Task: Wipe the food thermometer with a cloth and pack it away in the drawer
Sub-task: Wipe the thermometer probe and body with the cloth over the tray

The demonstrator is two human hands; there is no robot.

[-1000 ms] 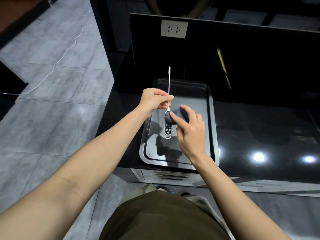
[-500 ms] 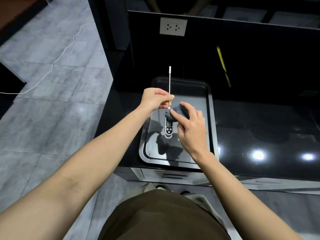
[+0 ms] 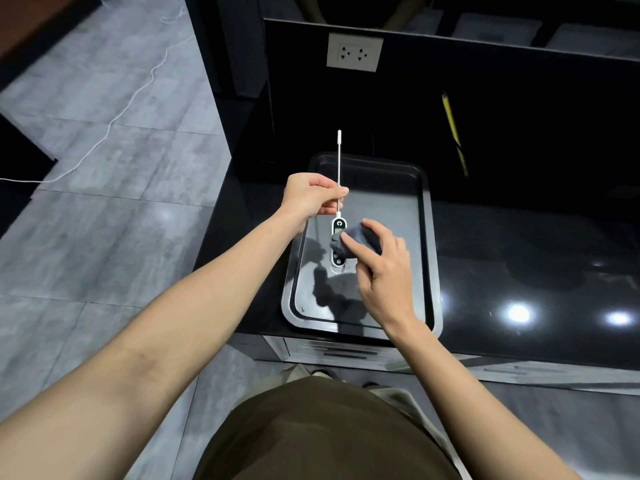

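Note:
The food thermometer (image 3: pixel 338 226) has a white body with a dark display and a thin metal probe pointing away from me. My left hand (image 3: pixel 310 199) pinches the probe near the body and holds it above the dark tray (image 3: pixel 431 271). My right hand (image 3: pixel 381 271) presses a bunched grey-blue cloth (image 3: pixel 349 241) against the middle of the thermometer body, covering part of the display. The drawer fronts (image 3: pixel 332 351) below the counter edge are closed.
The tray sits at the left end of a glossy black counter (image 3: pixel 536 278). A black back panel carries a white wall socket (image 3: pixel 354 53). A yellow stick-like object (image 3: pixel 452 126) shows at the back right. Grey tiled floor with a white cable (image 3: pixel 114 116) lies to the left.
The cloth in my right hand has slid from the top of the thermometer body down to its middle. My left hand keeps its pinch on the probe.

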